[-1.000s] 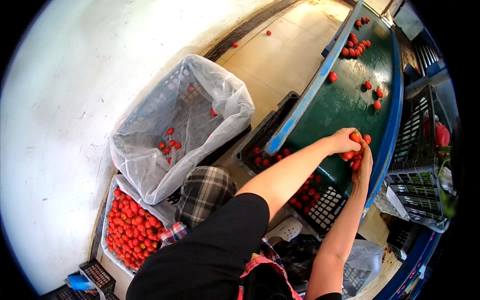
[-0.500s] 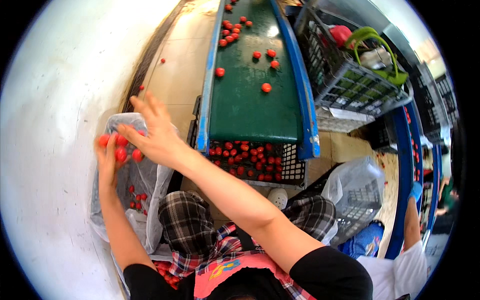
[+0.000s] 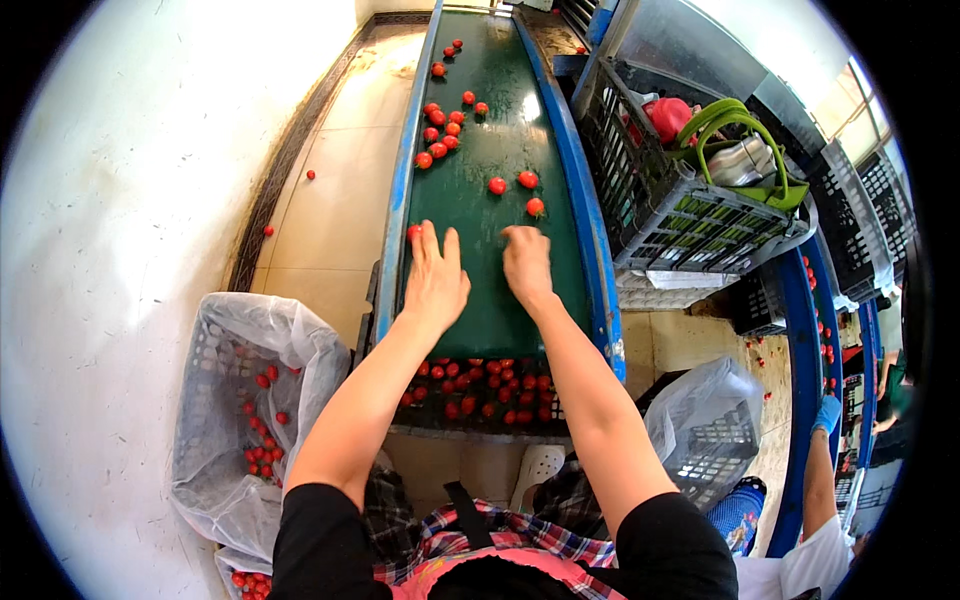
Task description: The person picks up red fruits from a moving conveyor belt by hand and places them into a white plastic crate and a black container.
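Both my hands reach over the green conveyor belt (image 3: pixel 480 315), which carries small red tomatoes. At the belt's left side, my left hand (image 3: pixel 436 282) has its fingers stretched out and slightly apart, with one cherry tomato (image 3: pixel 414 232) against its fingertips. My right hand (image 3: pixel 527 264) is over the right half, fingers curled in and a little blurred; whatever they hold is hidden. Just beyond it lie three tomatoes, one of them (image 3: pixel 535 207) nearest. A looser cluster of tomatoes (image 3: pixel 437 118) sits farther up along the left side.
Left of me stands a crate with a clear plastic liner (image 3: pixel 215 400), with several tomatoes inside. A black crate of tomatoes (image 3: pixel 480 425) sits under the belt's end. At right are a black crate with a green-handled bag (image 3: pixel 680 215), another lined crate (image 3: pixel 705 410), and a co-worker's blue-gloved hand (image 3: pixel 827 413).
Both hands have moved from above the left lined crate to the belt. The tomatoes my left hand held are gone from it, and more lie in that crate. Belt tomatoes have come nearer.
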The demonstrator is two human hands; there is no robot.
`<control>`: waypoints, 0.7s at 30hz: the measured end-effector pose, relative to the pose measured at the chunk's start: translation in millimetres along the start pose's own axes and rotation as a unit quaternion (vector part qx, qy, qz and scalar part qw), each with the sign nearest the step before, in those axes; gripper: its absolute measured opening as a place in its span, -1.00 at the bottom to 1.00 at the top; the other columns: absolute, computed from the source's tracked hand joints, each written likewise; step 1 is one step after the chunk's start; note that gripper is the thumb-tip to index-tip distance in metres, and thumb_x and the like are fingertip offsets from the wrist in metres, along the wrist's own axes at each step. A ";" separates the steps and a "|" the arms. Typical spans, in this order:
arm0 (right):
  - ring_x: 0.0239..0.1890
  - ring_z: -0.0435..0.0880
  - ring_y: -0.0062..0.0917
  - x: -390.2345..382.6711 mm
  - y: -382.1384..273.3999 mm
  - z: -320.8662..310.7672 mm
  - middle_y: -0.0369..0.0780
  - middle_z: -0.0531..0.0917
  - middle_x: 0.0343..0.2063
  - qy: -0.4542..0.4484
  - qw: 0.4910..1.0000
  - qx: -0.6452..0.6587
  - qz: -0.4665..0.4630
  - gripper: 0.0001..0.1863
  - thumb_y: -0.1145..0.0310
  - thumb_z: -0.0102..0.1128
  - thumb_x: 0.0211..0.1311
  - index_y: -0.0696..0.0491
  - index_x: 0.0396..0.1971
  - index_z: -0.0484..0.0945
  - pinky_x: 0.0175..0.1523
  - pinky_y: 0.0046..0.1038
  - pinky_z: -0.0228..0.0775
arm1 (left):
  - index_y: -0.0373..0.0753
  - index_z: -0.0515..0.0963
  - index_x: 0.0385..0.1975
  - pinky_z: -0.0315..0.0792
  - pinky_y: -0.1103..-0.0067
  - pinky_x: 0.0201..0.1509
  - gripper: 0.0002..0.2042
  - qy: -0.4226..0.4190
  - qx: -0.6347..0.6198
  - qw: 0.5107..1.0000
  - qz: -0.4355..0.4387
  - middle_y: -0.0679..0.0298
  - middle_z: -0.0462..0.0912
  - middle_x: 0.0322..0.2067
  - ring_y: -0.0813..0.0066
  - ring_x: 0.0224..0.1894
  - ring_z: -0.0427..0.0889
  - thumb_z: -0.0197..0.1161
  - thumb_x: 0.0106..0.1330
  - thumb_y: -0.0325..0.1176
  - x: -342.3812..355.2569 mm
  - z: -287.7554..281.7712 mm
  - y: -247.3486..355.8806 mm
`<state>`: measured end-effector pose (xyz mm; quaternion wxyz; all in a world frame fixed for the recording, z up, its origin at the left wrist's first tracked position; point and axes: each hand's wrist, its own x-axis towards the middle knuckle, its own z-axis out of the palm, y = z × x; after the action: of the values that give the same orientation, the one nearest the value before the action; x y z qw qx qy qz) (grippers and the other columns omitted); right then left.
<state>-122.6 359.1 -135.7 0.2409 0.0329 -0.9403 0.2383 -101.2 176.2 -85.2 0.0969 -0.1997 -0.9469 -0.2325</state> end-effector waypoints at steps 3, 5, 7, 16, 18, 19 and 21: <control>0.00 0.31 -0.01 18.9 39.2 -11.9 0.08 0.29 0.02 0.106 0.984 0.018 0.141 -0.50 0.47 0.00 0.05 0.09 0.08 0.28 0.14 -0.12 0.12 | -0.31 0.12 0.21 0.01 0.19 0.30 -0.38 0.023 0.072 0.994 -0.080 -0.23 -0.03 0.24 -0.22 0.26 0.01 0.16 0.15 -0.28 39.0 34.9 -10.2; 0.11 0.24 0.01 36.1 71.2 -18.6 0.05 0.22 0.13 0.083 0.978 -0.017 0.192 -0.43 0.24 0.03 0.13 0.02 0.17 0.21 0.18 -0.07 0.08 | -0.25 0.14 0.21 -0.05 0.16 0.29 -0.40 -0.026 0.082 0.991 -0.105 -0.20 0.08 0.20 -0.14 0.24 0.06 0.15 0.18 -0.23 47.8 55.7 10.5; 0.18 0.19 0.00 60.7 57.9 -20.2 -0.01 0.18 0.19 -0.008 0.977 -0.031 0.211 -0.33 -0.02 0.04 0.12 -0.09 0.22 0.17 0.21 -0.05 0.07 | -0.21 0.27 0.13 -0.02 0.18 0.22 -0.50 -0.003 0.100 0.990 -0.102 -0.07 0.26 0.11 -0.01 0.15 0.19 0.13 0.18 -0.24 49.0 70.7 2.7; -0.05 0.47 -0.20 58.9 3.6 -2.3 -0.19 0.43 -0.02 -0.066 0.976 -0.204 0.026 -0.67 0.08 0.11 0.09 -0.17 -0.13 0.52 -0.08 -0.18 0.43 | -0.17 0.47 -0.40 0.28 0.27 -0.28 -0.86 0.132 0.072 0.988 -0.038 0.21 0.45 -0.36 0.21 -0.26 0.41 0.09 0.01 -0.42 24.4 65.6 -11.5; -0.04 0.47 -0.17 47.0 40.6 -22.1 -0.15 0.46 -0.03 -0.064 0.972 -0.222 0.036 -0.65 0.08 0.11 0.13 -0.13 -0.10 0.52 -0.04 -0.22 0.40 | -0.18 0.46 -0.29 0.27 0.28 -0.14 -0.82 0.096 0.155 0.982 -0.057 0.19 0.40 -0.25 0.24 -0.15 0.35 0.06 0.09 -0.38 20.0 67.8 5.4; -0.08 0.49 -0.13 35.1 49.2 -25.8 -0.07 0.48 -0.08 -0.059 0.975 -0.204 0.067 -0.64 0.09 0.15 0.11 -0.10 -0.11 0.52 -0.03 -0.25 0.39 | -0.17 0.46 -0.25 0.26 0.29 -0.06 -0.80 0.064 0.144 0.984 -0.080 0.19 0.39 -0.22 0.24 -0.13 0.34 0.04 0.13 -0.36 14.4 65.1 7.1; -0.16 0.52 -0.16 7.0 73.8 -29.4 0.00 0.49 -0.15 -0.008 0.985 -0.168 0.040 -0.58 0.09 0.21 0.08 0.00 -0.09 0.52 -0.03 -0.28 0.38 | -0.24 0.45 -0.22 0.22 0.22 0.04 -0.78 0.004 0.052 0.996 -0.073 0.17 0.39 -0.19 0.17 -0.06 0.32 0.09 0.10 -0.46 0.4 54.0 13.6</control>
<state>-129.0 438.4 -141.7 0.2259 -0.0439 -0.9693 0.0862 -100.6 213.2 -126.7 0.0934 -0.1236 -0.9694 -0.1904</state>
